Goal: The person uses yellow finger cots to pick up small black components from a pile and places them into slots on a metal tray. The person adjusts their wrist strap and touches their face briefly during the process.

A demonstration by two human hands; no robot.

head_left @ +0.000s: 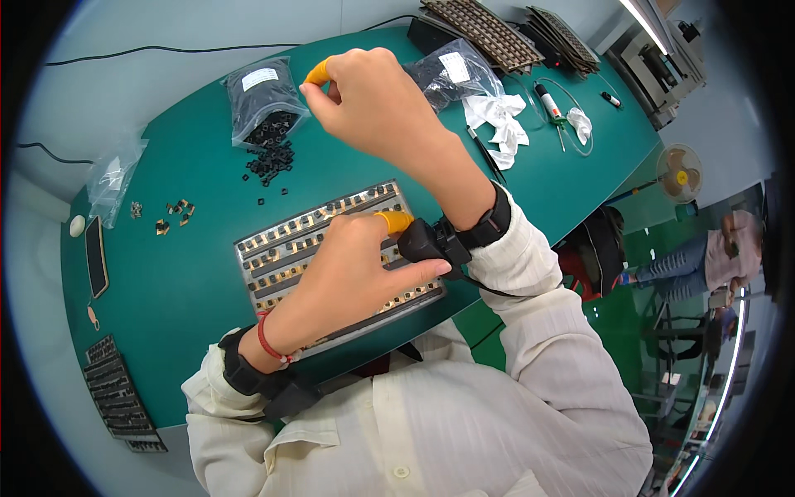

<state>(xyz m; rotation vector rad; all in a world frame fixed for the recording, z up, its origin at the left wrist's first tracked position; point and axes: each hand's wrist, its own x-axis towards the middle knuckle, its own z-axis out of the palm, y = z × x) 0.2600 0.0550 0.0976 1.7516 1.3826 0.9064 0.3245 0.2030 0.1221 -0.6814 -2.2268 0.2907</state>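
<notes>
My right hand [364,91] is raised over the green table in a loose fist, with a yellow finger cot [318,73] on its index finger. I see nothing between its fingers. A black strap [489,224] circles the right wrist, with a small black box [418,242] attached on its inner side. My left hand [348,261], also wearing a yellow cot, has thumb and index finger around that box. Below the left hand lies a grey tray [261,286] with rows of small black and gold parts, partly hidden by the hand and forearm.
Black pieces [272,159] spill from a clear bag [257,87] at the back. Small gold parts [175,217] and a phone [97,257] lie left. Tweezers [487,156], white tissues [501,120] and a syringe [548,103] lie right. Stacked trays [480,33] stand behind; another person [720,248] is far right.
</notes>
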